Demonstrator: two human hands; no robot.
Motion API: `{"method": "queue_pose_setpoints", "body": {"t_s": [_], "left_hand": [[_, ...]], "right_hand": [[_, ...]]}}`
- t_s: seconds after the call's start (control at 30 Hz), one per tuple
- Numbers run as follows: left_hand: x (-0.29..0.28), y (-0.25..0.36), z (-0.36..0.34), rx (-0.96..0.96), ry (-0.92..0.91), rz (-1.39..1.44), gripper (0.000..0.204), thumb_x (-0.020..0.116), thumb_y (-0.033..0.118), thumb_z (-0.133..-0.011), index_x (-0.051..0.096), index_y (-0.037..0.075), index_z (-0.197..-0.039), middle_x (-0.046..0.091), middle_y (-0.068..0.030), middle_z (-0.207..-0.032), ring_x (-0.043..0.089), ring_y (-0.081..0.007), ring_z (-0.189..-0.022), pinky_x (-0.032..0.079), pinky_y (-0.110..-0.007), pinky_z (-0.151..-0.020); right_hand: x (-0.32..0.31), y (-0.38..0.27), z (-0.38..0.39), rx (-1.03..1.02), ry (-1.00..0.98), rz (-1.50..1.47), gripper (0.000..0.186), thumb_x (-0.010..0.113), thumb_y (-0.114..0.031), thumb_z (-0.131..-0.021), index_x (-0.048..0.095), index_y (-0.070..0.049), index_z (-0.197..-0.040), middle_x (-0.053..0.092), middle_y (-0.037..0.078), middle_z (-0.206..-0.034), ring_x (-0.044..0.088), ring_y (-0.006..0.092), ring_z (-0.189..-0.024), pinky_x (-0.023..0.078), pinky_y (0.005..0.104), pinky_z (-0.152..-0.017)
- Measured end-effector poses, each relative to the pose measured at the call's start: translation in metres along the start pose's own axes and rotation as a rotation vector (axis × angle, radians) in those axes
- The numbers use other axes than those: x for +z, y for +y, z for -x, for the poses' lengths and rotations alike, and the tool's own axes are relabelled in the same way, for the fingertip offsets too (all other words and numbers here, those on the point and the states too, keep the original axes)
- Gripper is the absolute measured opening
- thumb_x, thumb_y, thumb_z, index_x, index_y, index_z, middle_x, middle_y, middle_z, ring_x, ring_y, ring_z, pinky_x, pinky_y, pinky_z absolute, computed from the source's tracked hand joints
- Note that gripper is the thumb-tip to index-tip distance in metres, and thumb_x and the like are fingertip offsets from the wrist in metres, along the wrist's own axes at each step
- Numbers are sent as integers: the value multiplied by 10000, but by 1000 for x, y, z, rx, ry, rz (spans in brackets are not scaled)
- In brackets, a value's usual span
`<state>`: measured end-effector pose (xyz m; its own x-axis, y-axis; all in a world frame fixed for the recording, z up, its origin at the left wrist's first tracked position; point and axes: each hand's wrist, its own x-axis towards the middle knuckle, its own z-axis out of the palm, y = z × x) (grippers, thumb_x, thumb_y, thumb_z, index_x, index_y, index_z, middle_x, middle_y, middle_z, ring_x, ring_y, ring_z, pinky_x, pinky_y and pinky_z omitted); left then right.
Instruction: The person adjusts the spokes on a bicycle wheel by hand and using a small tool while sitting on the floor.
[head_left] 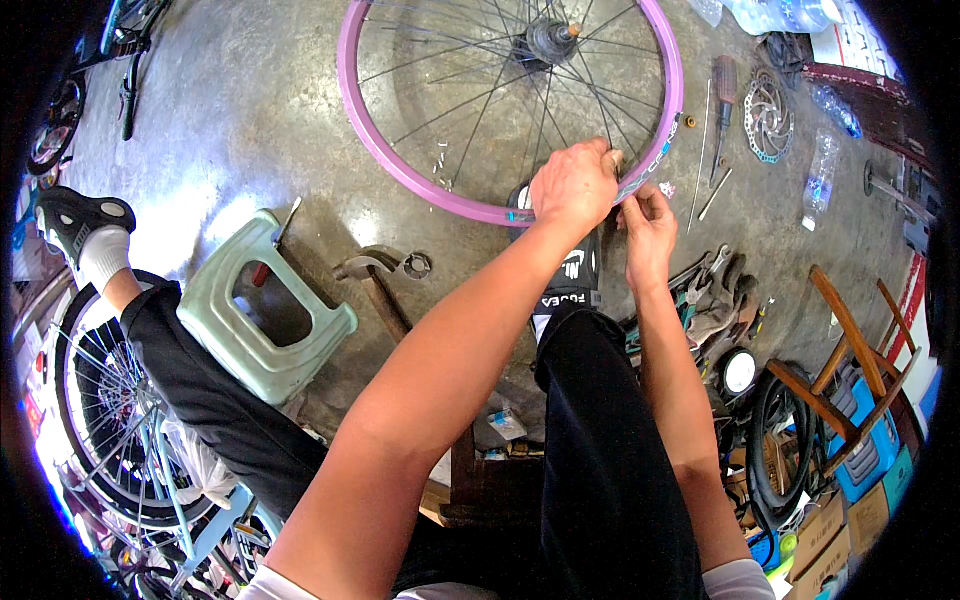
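A bicycle wheel with a purple rim, dark spokes and a black hub is in front of me, over the concrete floor. My left hand is closed over the near right part of the rim, thumb and fingers pressed together beside the spokes. Just outside the rim, my right hand has its fingertips bent in a pinch against the rim's outer side. Whatever sits between those fingertips is too small to make out. My shoe shows below the rim, partly covered by my left forearm.
On the right lie a screwdriver, a brake disc, thin rods, a plastic bottle, and gloves among tools. A pale green stool and a wooden-handled tool are at left. A wooden frame stands far right.
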<state>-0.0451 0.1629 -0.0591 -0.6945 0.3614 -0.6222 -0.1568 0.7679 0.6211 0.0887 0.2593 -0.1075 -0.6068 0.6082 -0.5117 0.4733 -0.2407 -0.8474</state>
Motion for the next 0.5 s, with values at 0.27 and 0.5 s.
{"method": "queue_pose_setpoints", "body": {"t_s": [0.27,0.5], "left_hand": [[2,-3,-1,10,16,-2,328,577,404,-995,732,116,-974,756,-157,-973,698,-415,-986,536,-537,-846],[-1,2,1,-13,-10,-7,333,575,409,-997,730,114,-991,753,-169,-995,692,-423,-1007,531,-545,-862]], "right_hand": [[0,1,-3,-21,-9,3,85,685,-68,-988,658,-19,-1052,656,-5,-884,564,76,-751,449,240,-652],[0,0,-2,-29,-5,53,97,681,-67,-988,644,-19,-1063,647,0,-880,564,79,-757,449,245,-666]]}}
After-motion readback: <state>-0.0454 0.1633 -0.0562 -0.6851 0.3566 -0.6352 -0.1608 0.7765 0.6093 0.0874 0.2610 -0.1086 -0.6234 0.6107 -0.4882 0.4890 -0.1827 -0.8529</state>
